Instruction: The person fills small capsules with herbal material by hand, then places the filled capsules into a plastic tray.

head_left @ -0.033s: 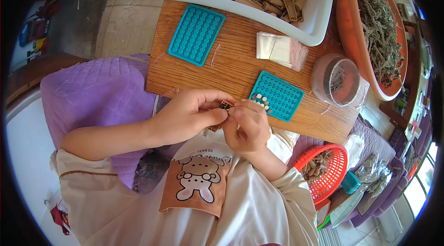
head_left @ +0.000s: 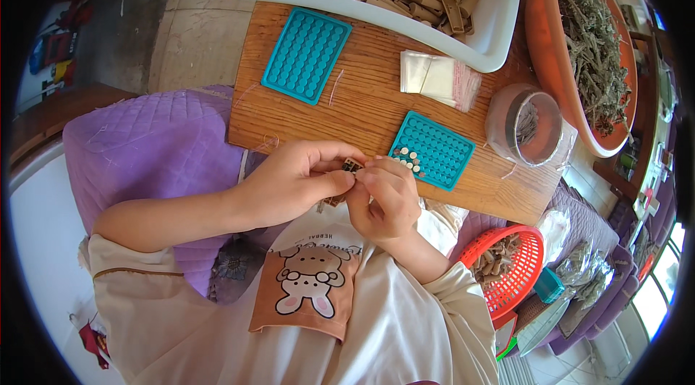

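My left hand (head_left: 297, 173) is closed round a small brown piece with dark square openings (head_left: 352, 165), near the table's front edge. More of its brown body shows below the left fingers. Against the piece, the fingertips of my right hand (head_left: 386, 197) are pinched together; whatever they grip is too small to make out. Just right of my hands lies a teal tray of round hollows (head_left: 441, 149), with several small white and brown discs (head_left: 409, 160) on its left corner. A second teal tray (head_left: 307, 55) sits farther left on the wooden table (head_left: 362, 95).
At the back stands a white tub (head_left: 499, 44) of brown curved pieces. Clear plastic bags (head_left: 438, 79) and a round container of thin grey pieces (head_left: 496, 113) lie to the right. Beyond are an orange basin (head_left: 543, 15) of dried plants and a red basket (head_left: 517, 280).
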`<state>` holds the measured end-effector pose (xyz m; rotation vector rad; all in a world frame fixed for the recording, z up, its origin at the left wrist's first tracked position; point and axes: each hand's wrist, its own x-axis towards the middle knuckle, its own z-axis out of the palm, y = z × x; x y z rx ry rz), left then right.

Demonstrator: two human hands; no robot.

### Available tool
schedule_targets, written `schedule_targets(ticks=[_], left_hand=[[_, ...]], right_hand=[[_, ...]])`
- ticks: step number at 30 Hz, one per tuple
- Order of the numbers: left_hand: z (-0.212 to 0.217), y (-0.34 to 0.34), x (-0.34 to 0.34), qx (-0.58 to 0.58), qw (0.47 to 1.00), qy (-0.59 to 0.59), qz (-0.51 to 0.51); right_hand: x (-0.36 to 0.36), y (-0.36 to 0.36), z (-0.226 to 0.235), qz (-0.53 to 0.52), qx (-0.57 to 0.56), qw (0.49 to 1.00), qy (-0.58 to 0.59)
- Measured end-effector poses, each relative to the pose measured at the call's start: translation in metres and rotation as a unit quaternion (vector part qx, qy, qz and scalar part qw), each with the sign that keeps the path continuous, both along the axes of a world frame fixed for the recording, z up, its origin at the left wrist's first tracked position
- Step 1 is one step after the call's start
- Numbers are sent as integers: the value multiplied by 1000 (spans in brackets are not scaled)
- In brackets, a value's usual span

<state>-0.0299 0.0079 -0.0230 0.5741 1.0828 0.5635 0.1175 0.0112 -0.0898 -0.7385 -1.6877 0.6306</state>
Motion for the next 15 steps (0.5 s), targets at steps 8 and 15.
schedule_targets(ticks=[8, 15], left_hand=[[-6, 9, -5, -7, 1000, 29, -4], [-4, 10, -4, -25, 999, 24, 12]], right_hand=[[9, 16, 3, 43, -26, 998, -33], [60, 122, -7, -241, -260, 923, -150]])
